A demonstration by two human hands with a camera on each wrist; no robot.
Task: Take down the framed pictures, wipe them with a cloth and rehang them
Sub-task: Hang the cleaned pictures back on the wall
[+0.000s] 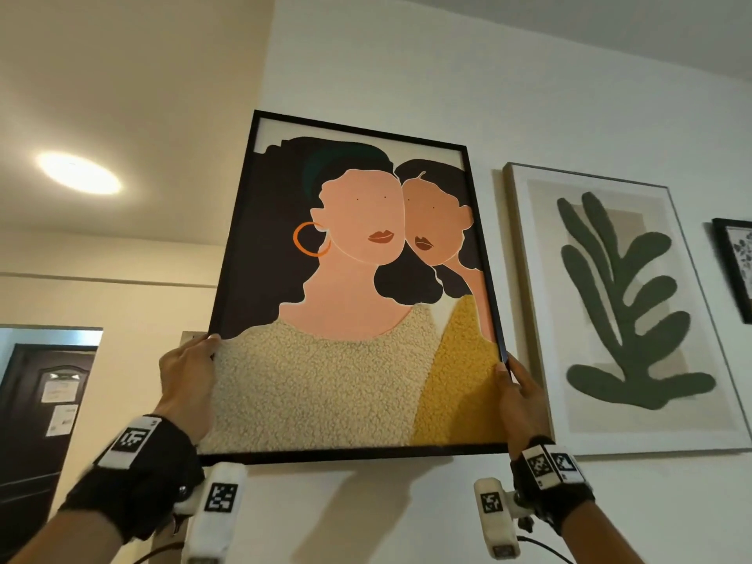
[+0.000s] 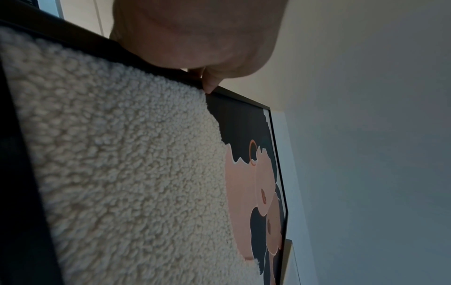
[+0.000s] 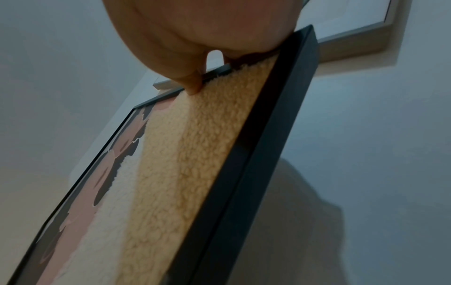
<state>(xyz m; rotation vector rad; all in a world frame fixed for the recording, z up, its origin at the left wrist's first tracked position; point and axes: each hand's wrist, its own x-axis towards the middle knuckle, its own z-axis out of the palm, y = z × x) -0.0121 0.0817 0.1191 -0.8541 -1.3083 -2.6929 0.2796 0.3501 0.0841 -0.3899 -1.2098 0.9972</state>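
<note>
A large black-framed picture of two women [image 1: 358, 295] with fluffy cream and yellow clothing is held up against the white wall, tilted with its top edge leaning left. My left hand [image 1: 191, 376] grips its lower left edge, thumb on the front. My right hand [image 1: 514, 390] grips the lower right edge the same way. In the left wrist view the thumb [image 2: 209, 84] presses the frame [image 2: 244, 98] at the cream fleece. In the right wrist view the thumb [image 3: 192, 83] rests on the yellow fleece [image 3: 195, 154]. No cloth is in view.
A light-framed green leaf picture [image 1: 626, 307] hangs just right of the held one, close to my right hand. A small black-framed picture [image 1: 736, 262] hangs at the far right. A ceiling lamp [image 1: 79, 173] and a dark door [image 1: 36, 437] are to the left.
</note>
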